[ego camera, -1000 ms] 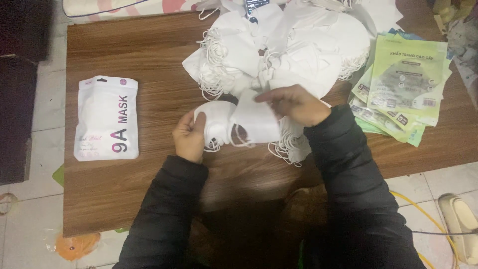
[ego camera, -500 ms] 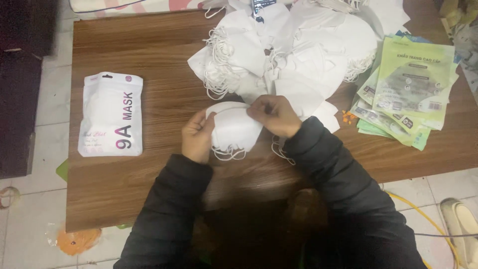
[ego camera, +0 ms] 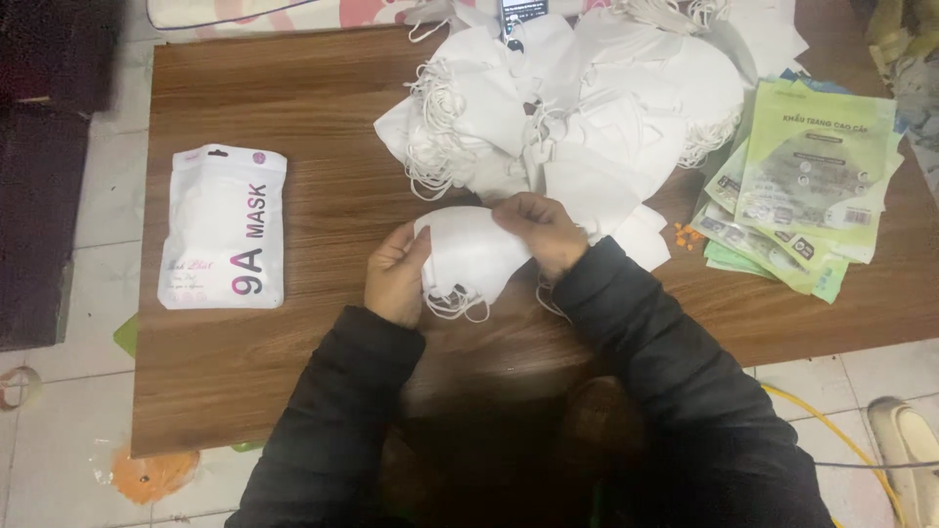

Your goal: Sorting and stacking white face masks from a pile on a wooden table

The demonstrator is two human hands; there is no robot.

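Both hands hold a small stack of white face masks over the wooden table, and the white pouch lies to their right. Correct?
Not quite: the head view shows the white pouch left of the hands, not right. Left hand and right hand hold the white face masks.

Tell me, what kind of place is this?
Probably a home workspace for packing face masks. A low wooden table on a tiled floor holds a pile of loose white masks, a filled white pouch and green packets.
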